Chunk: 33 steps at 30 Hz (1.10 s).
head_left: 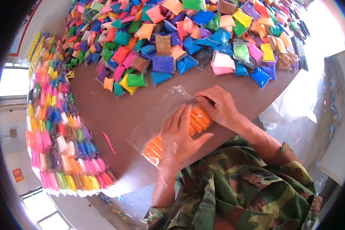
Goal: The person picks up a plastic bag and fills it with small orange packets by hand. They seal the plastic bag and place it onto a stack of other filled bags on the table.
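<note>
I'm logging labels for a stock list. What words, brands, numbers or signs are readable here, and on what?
Nothing is readable.
Small red sign on the wall: yellowish marks, too small and blurred to read.
Clear plastic bag of orange packets: no print visible.
Heaped coloured packets: no print visible.

The person wears a loose woodland camouflage cloth shirt (234, 188), blotched in olive green, dark brown, tan and black. Its rolled-up left sleeve (161, 214) ends in a thick folded band, and the rolled-up right sleeve (281, 155) shows a brownish inner lining at its fold. A flapped chest pocket (253, 179) with stitched seams is sewn on the front, and a small pale round button (307, 222) shows at the lower edge. Below the sleeves the forearms, the left hand (178, 140) and the right hand (218, 107) are bare.
</note>
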Each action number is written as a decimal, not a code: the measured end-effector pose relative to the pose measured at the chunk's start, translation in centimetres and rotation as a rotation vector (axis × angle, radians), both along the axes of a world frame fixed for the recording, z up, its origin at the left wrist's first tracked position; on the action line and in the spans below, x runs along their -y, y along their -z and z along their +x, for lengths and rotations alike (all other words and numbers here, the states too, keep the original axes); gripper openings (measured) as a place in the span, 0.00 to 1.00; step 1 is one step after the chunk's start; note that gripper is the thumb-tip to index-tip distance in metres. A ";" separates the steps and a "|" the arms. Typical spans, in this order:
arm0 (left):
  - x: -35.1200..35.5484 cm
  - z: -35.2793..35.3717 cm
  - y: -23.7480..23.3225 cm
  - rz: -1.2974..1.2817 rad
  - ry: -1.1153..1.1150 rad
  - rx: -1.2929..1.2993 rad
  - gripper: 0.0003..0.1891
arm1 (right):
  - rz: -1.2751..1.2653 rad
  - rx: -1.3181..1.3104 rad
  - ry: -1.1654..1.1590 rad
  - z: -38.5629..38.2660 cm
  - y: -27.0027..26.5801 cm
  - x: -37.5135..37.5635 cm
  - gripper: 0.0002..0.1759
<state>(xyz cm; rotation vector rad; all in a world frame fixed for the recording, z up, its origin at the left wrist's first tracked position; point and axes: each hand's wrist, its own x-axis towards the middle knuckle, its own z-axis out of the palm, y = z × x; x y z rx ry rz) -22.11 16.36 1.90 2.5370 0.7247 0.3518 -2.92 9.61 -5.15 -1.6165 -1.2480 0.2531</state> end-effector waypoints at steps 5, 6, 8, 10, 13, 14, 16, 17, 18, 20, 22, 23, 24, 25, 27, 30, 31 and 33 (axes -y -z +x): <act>0.2 0.3 1.8 -0.135 -0.038 -0.060 0.54 | 0.000 0.006 0.000 0.0 -0.2 0.0 0.07; 0.2 0.2 1.7 -0.151 -0.044 -0.050 0.54 | -0.002 0.010 -0.002 0.0 -0.2 0.0 0.07; 0.2 -0.3 1.3 -0.186 -0.053 -0.032 0.55 | -0.009 0.011 -0.001 0.0 -0.2 0.0 0.06; 0.2 -0.9 0.3 -0.066 -0.054 -0.021 0.56 | -0.019 0.010 0.001 0.0 -0.2 0.0 0.06; 0.0 -2.4 0.2 0.019 -0.042 -0.083 0.56 | -0.006 -0.009 0.006 -0.1 -0.4 0.0 0.05; 0.0 -2.9 0.4 0.033 -0.041 -0.117 0.56 | -0.012 -0.014 0.012 -0.1 -0.3 0.0 0.05; 0.1 -3.5 1.5 0.027 -0.040 -0.141 0.56 | -0.021 -0.025 0.019 -0.2 -0.1 -0.1 0.04; 0.1 -3.7 1.8 0.024 -0.038 -0.152 0.56 | -0.026 -0.023 0.014 -0.2 -0.1 -0.1 0.04; 0.2 -3.8 1.9 0.006 -0.044 -0.158 0.55 | -0.031 -0.020 0.009 -0.2 -0.1 -0.1 0.04; 0.2 -3.7 1.9 -0.025 -0.051 -0.167 0.55 | -0.026 -0.011 0.004 0.0 -0.1 0.0 0.04; 0.6 -4.0 -0.1 0.101 -0.092 -0.111 0.55 | -0.007 -0.012 0.003 0.0 0.1 0.0 0.05; 0.9 -4.5 -0.9 0.164 -0.114 -0.087 0.55 | -0.024 -0.023 0.008 0.0 0.0 0.0 0.05; 1.0 -5.2 -1.0 0.162 -0.149 -0.089 0.54 | -0.041 -0.035 0.013 0.0 -0.2 0.1 0.05; 1.0 -6.1 -1.2 0.160 -0.186 -0.090 0.54 | -0.059 -0.047 0.015 -0.1 -0.4 0.1 0.05; 1.2 -7.8 -1.0 0.141 -0.229 -0.116 0.54 | -0.057 -0.052 0.020 -0.1 -0.2 0.1 0.06; 1.4 -10.1 1.5 0.109 -0.231 -0.156 0.55 | -0.074 -0.058 0.016 -0.2 -0.5 0.2 0.06; 1.3 -10.6 2.3 0.113 -0.217 -0.151 0.55 | -0.084 -0.060 0.015 -0.2 -0.6 0.2 0.06; 1.5 -10.9 2.5 0.114 -0.217 -0.134 0.55 | -0.079 -0.057 0.013 -0.2 -0.6 0.2 0.06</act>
